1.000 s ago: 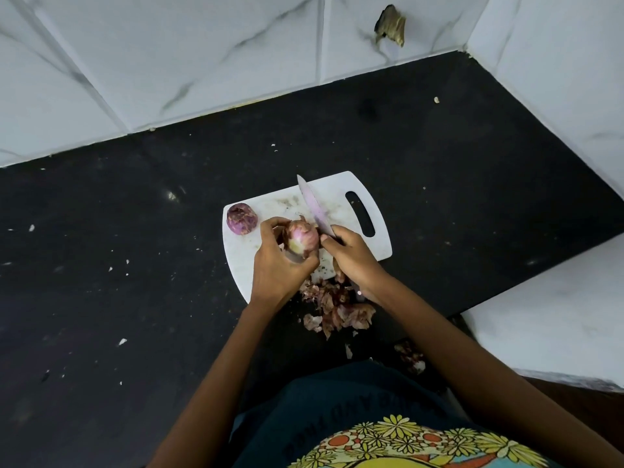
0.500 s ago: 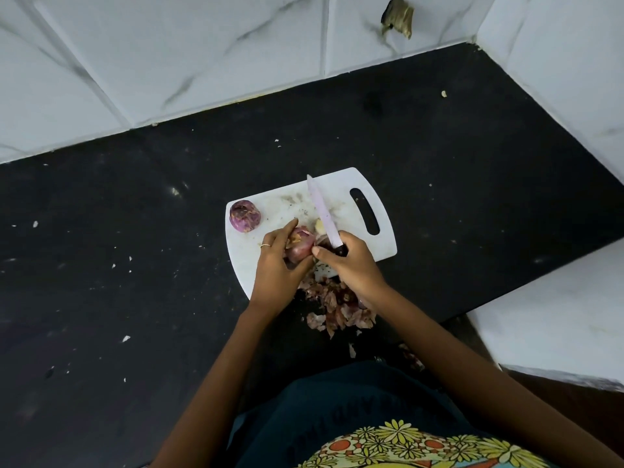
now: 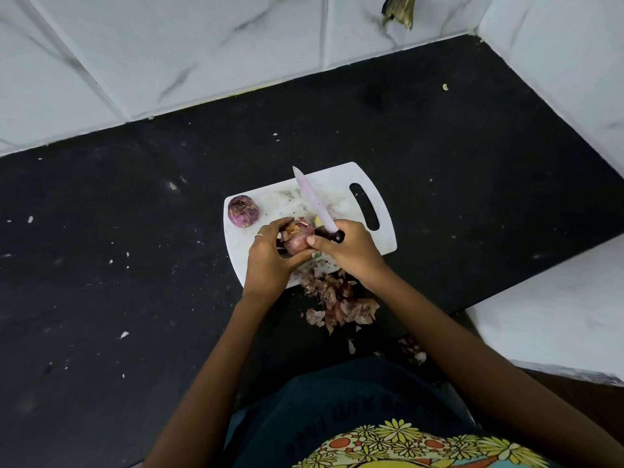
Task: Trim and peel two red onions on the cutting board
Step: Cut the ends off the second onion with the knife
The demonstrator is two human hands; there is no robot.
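We peel an onion over the board, knife in hand.

Our left hand (image 3: 270, 261) wraps its fingers around the onion (image 3: 296, 238), loose skin lifting at its top. Touching it from the right, our right hand (image 3: 351, 249) grips the knife (image 3: 315, 204), blade pointing away from us, thumb pressed to the onion. The second onion (image 3: 243, 211) sits on the board (image 3: 381, 231) beyond our left hand. Peels (image 3: 337, 302) lie just below both hands.

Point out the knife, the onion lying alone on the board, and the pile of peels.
knife (image 3: 314, 201), head view, middle of the pale blade.
loose onion (image 3: 243, 211), head view, centre of its purple top.
pile of peels (image 3: 341, 304), head view, middle of the heap by the board's near edge.
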